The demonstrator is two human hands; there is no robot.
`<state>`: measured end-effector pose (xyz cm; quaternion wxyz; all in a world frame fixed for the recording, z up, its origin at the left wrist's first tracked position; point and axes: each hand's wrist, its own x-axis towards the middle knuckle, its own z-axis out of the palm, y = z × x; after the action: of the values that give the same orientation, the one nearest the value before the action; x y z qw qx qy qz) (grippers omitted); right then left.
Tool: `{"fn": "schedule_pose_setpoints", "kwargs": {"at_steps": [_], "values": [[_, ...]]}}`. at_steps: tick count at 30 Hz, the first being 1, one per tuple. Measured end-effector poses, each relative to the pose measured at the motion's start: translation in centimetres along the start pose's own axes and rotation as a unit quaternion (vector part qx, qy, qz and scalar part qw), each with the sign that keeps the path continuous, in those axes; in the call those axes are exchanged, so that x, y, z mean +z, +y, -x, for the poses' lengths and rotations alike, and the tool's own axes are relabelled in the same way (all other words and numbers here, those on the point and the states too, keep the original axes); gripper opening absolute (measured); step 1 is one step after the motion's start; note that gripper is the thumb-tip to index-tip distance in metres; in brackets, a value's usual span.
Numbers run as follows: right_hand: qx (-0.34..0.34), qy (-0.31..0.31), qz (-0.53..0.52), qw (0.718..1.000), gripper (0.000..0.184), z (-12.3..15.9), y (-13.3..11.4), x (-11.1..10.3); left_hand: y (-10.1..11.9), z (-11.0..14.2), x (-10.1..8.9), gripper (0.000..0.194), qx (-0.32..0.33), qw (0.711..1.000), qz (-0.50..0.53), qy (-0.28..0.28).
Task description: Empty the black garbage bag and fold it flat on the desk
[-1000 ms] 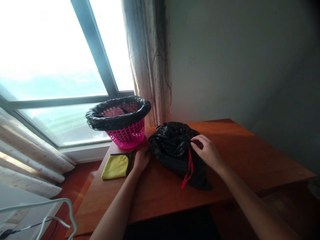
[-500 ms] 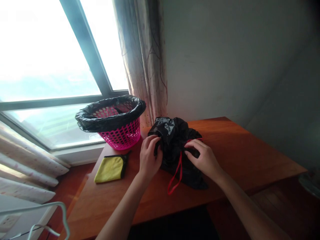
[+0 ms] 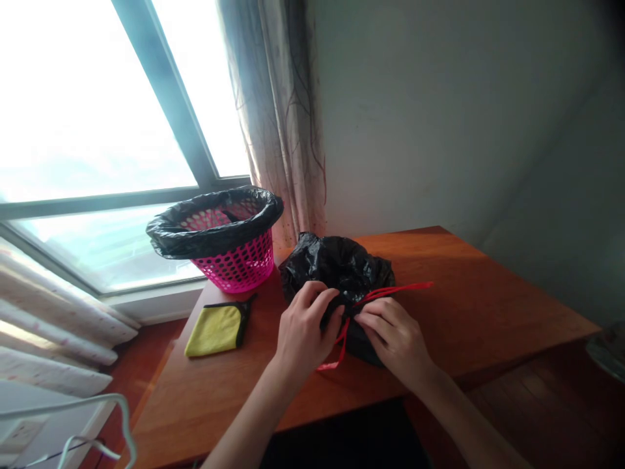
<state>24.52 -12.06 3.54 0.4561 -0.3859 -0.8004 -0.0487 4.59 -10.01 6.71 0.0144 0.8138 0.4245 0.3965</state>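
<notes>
A crumpled black garbage bag [image 3: 336, 260] with red drawstrings [image 3: 398, 290] lies on the wooden table in front of me. My left hand [image 3: 310, 326] pinches the bag's gathered near part from the left, fingers curled. From the right, my right hand [image 3: 390, 335] closes its fingertips on the same gathered part, just below the red strings. One string loop points right past my right hand; another hangs down between the hands. The exact spot under my fingertips is partly hidden.
A pink perforated basket [image 3: 237, 267] lined with a black bag stands at the table's back left. Before it lies a folded yellow cloth [image 3: 215, 330] with dark edging. A patterned curtain [image 3: 278, 117] and window are behind; a white tube [image 3: 124, 417] shows at lower left.
Both hands have come closer together and slightly nearer to me. The bag is bunched differently, and one red string now stretches out to the right.
</notes>
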Motion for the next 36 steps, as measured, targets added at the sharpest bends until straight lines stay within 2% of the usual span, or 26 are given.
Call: {"fn": "schedule_pose_setpoints", "kwargs": {"at_steps": [8, 16, 23, 28, 30, 33, 36], "values": [[0.013, 0.023, -0.017, 1.0, 0.027, -0.3, -0.1, -0.1, -1.1, 0.1, 0.8, 0.008, 0.003, 0.999, -0.002, -0.044], [0.031, 0.031, -0.016, 0.999, 0.027, 0.1, 0.5, -0.7, -1.8, 0.3, 0.5, 0.01, -0.009, 1.0, 0.025, 0.0], [0.084, 0.041, -0.016, 0.995, 0.021, 0.4, 1.1, -1.1, -2.6, 0.5, -0.6, 0.009, -0.046, 0.998, 0.033, 0.011], [0.126, 0.001, -0.048, 0.991, 0.017, -0.5, 0.4, -1.8, -1.8, 0.3, -1.0, 0.006, -0.032, 0.999, 0.031, 0.009], [0.116, -0.007, -0.026, 0.993, 0.023, -0.9, 0.2, -1.8, -1.2, 0.1, -1.0, 0.007, -0.018, 0.999, 0.034, 0.014], [0.092, -0.031, 0.019, 0.995, 0.038, -1.3, 0.3, -1.2, -0.1, 0.1, -1.0, 0.018, 0.01, 0.999, 0.04, 0.023], [0.092, -0.04, 0.04, 0.994, 0.045, -1.6, 0.6, -0.2, 0.7, 0.3, -0.8, 0.027, 0.051, 0.998, 0.022, -0.007]]}}
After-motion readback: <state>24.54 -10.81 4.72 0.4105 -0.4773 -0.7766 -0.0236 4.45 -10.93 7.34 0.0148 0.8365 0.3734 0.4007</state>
